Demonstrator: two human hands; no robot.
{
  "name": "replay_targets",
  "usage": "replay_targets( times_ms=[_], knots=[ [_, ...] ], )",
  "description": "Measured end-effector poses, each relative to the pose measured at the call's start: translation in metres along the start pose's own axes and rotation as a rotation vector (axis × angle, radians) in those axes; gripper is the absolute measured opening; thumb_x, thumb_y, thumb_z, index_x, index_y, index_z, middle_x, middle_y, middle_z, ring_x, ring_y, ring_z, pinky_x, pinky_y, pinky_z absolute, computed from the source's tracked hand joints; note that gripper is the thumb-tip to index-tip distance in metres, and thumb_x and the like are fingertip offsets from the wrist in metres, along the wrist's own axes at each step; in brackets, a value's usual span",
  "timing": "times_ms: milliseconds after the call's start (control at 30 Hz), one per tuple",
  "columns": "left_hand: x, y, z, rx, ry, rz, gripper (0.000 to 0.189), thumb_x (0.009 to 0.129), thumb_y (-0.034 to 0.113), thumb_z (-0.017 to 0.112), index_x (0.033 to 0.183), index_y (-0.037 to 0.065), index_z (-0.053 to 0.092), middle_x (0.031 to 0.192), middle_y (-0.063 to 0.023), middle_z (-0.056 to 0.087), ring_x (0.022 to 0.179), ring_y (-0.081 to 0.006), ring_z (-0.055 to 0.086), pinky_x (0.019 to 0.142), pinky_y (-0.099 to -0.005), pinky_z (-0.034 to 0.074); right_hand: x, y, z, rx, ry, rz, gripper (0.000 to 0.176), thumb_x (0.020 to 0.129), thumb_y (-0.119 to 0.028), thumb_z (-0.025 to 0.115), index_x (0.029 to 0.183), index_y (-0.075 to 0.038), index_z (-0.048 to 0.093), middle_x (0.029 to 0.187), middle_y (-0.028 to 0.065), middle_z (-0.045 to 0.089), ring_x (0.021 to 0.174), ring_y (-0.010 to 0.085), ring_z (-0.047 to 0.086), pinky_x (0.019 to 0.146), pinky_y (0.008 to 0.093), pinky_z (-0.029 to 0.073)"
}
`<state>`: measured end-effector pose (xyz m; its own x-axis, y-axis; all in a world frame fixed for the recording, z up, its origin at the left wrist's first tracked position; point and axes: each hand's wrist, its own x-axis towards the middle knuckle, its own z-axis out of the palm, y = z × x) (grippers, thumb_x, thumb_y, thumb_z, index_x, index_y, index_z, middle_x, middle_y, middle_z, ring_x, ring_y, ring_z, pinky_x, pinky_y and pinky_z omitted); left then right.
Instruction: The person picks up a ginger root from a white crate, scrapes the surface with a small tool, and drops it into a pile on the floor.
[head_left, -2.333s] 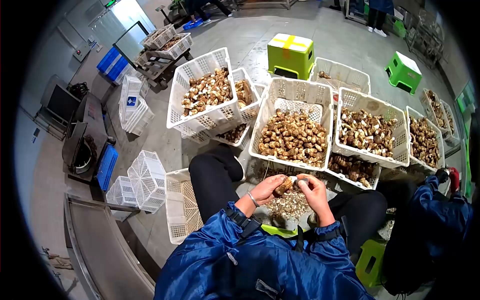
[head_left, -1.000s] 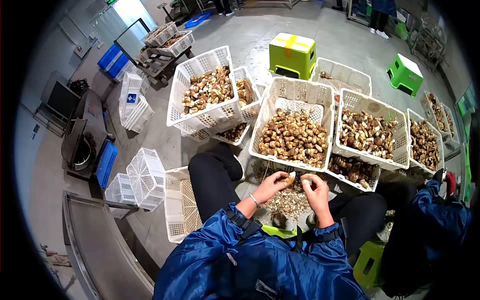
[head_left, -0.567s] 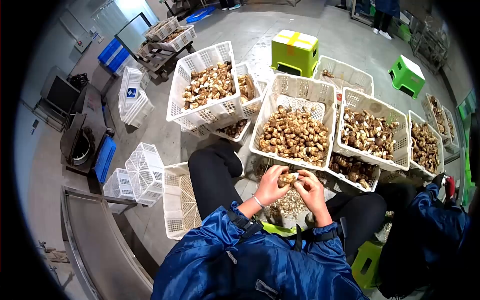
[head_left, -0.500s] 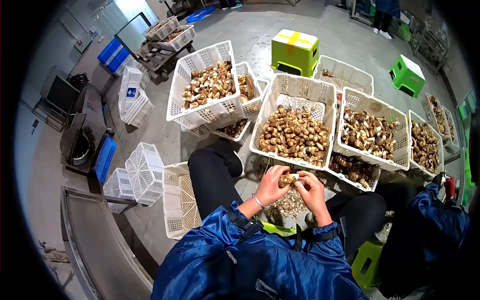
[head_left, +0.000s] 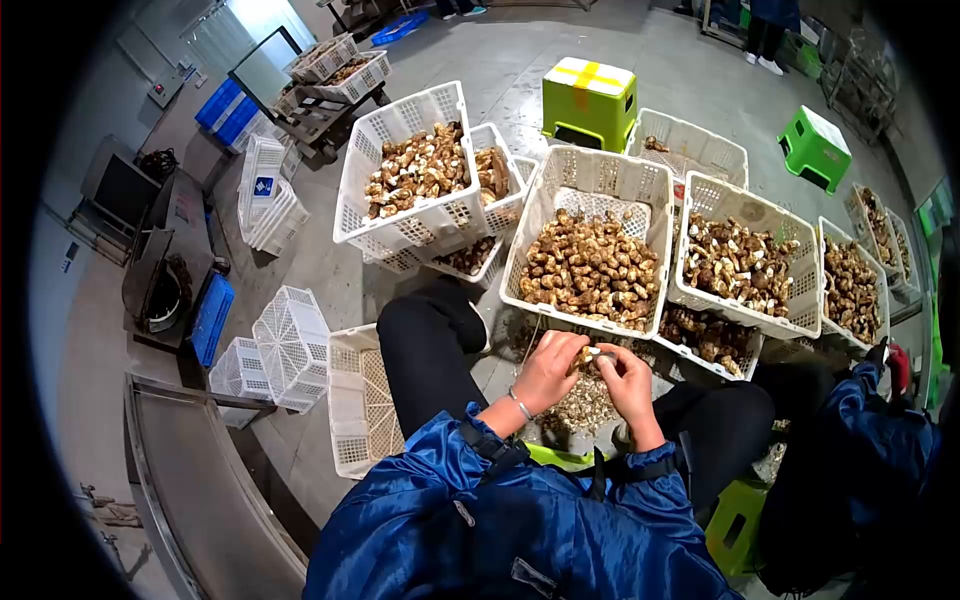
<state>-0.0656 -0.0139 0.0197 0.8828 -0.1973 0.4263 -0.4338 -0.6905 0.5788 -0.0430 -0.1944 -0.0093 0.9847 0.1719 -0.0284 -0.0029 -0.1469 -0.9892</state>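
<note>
My left hand (head_left: 549, 373) is closed round a small brown-and-white mushroom (head_left: 588, 356), mostly hidden by the fingers. Close beside it, my right hand (head_left: 628, 382) is pinched, with a small dark thing (head_left: 607, 357) at the thumb and fingertips that I cannot make out. Below both hands lies a heap of pale trimmings (head_left: 578, 405) on the floor between my legs. Just beyond them a white crate (head_left: 510, 285) holds many brown mushrooms (head_left: 590, 270).
More mushroom crates stand left (head_left: 350, 200) and right (head_left: 800, 290). An open crate (head_left: 345, 440) sits by my left leg. Green stools (head_left: 590, 105) are behind the crates. A co-worker's blue sleeve (head_left: 865, 425) is at the right; a metal table (head_left: 200, 480) is at the left.
The mushroom has turned in my left hand and shows less between the fingers. My right fingers have shifted, and a dark thing now shows at their tips.
</note>
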Motion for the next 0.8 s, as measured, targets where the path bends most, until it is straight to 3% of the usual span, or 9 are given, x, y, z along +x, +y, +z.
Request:
replay_targets(
  times_ms=[67,200,300,433,467,567,633,700,800],
  knots=[
    [-0.001,0.001,0.000,0.009,-0.010,0.011,0.060,0.067,-0.002,0.072,0.123,0.004,0.053,0.111,-0.0159,0.058,0.107,-0.0387,0.054,0.094,-0.0453,0.046,0.002,0.011,-0.001,0.083,0.014,0.069,0.021,0.092,-0.013,0.066,0.107,0.000,0.072,0.070,-0.0047,0.059,0.064,0.0034,0.049,0.057,0.0235,0.041],
    [-0.001,0.002,-0.001,0.031,-0.031,0.012,0.062,0.067,-0.004,0.071,0.125,0.004,0.052,0.114,-0.0155,0.057,0.109,-0.0380,0.053,0.096,-0.0460,0.046,0.003,0.013,-0.001,0.040,-0.031,-0.066,0.016,0.089,-0.013,0.069,0.091,0.003,0.069,0.111,0.0074,0.067,0.086,0.0098,0.062,0.070,0.0239,0.050],
    [0.000,0.005,0.000,0.035,-0.041,0.033,0.062,0.067,-0.004,0.071,0.126,0.004,0.053,0.114,-0.0153,0.057,0.109,-0.0377,0.054,0.095,-0.0455,0.046,0.000,0.004,0.002,-0.114,-0.017,-0.106,0.017,0.088,-0.013,0.070,0.092,0.004,0.069,0.112,0.0083,0.067,0.088,0.0114,0.063,0.070,0.0253,0.050],
    [0.000,0.002,0.004,0.038,-0.025,0.018,0.060,0.068,-0.004,0.071,0.125,0.004,0.053,0.113,-0.0151,0.058,0.108,-0.0371,0.054,0.094,-0.0440,0.047,0.000,-0.002,0.001,-0.070,0.050,0.010,0.015,0.090,-0.013,0.067,0.095,0.001,0.071,0.091,0.0048,0.071,0.074,0.0074,0.061,0.065,0.0247,0.049],
    [-0.001,0.001,0.004,0.052,-0.017,0.006,0.060,0.068,-0.003,0.071,0.125,0.004,0.053,0.112,-0.0157,0.058,0.108,-0.0371,0.054,0.094,-0.0441,0.047,0.001,0.005,0.002,0.011,0.085,0.035,0.015,0.091,-0.012,0.065,0.098,0.000,0.072,0.079,0.0028,0.071,0.067,0.0056,0.058,0.062,0.0239,0.048],
    [-0.003,-0.001,0.003,0.050,0.003,-0.029,0.060,0.067,-0.002,0.071,0.125,0.004,0.054,0.112,-0.0160,0.058,0.108,-0.0373,0.054,0.094,-0.0450,0.047,0.004,-0.003,0.000,0.013,0.187,0.053,0.016,0.092,-0.012,0.065,0.101,-0.001,0.072,0.077,0.0030,0.071,0.066,0.0063,0.058,0.060,0.0243,0.047],
    [-0.004,-0.002,0.003,0.053,-0.004,-0.037,0.061,0.067,-0.002,0.072,0.125,0.005,0.054,0.113,-0.0159,0.058,0.110,-0.0375,0.053,0.095,-0.0451,0.046,0.003,0.002,0.000,-0.066,0.097,-0.063,0.016,0.090,-0.013,0.068,0.096,0.001,0.072,0.102,0.0093,0.071,0.080,0.0126,0.065,0.069,0.0279,0.053],
    [-0.003,-0.002,0.005,0.058,-0.010,-0.035,0.061,0.067,-0.002,0.072,0.125,0.005,0.054,0.113,-0.0157,0.057,0.110,-0.0374,0.053,0.095,-0.0449,0.046,-0.001,0.002,0.005,-0.069,0.006,-0.108,0.017,0.088,-0.013,0.070,0.094,0.004,0.070,0.113,0.0119,0.066,0.086,0.0158,0.066,0.074,0.0294,0.054],
    [-0.003,-0.001,0.004,0.073,-0.039,-0.027,0.061,0.067,-0.002,0.071,0.125,0.004,0.054,0.114,-0.0151,0.057,0.110,-0.0372,0.053,0.095,-0.0449,0.046,-0.001,0.005,0.007,-0.091,0.009,-0.062,0.017,0.088,-0.013,0.070,0.093,0.004,0.070,0.105,0.0103,0.067,0.082,0.0154,0.065,0.071,0.0280,0.053]
  ],
)
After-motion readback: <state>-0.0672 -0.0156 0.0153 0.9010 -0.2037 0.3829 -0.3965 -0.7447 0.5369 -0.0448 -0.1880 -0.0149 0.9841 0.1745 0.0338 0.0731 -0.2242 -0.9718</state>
